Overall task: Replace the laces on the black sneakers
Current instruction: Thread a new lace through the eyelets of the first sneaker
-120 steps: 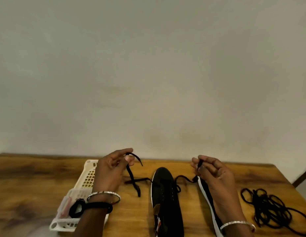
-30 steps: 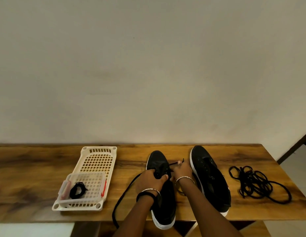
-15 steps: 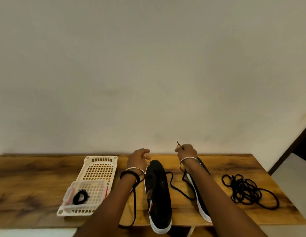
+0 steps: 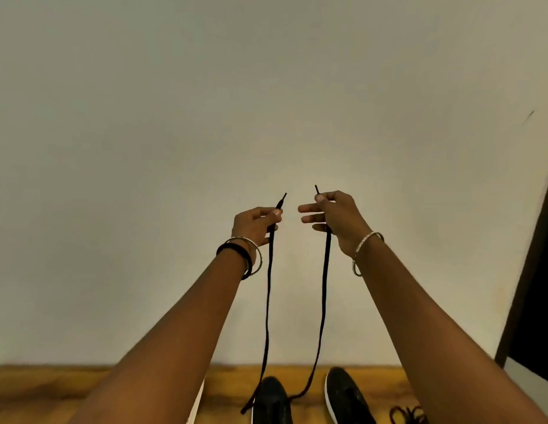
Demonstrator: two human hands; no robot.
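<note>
Aloft, left hand [image 4: 255, 224], right hand [image 4: 335, 218] pinch lace [image 4: 268, 301] ends.

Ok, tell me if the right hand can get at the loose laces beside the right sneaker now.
Probably not yet: the right hand pinches the lace high above the table, while the loose laces lie below its forearm. Nothing else blocks them.

Plain pale wall [image 4: 266, 87] — wooden table [image 4: 37, 390] below, dark doorway [image 4: 539, 301] rightward.

Bottom edge crops both sneakers [image 4: 272, 402] and lace pile [image 4: 409, 416].
</note>
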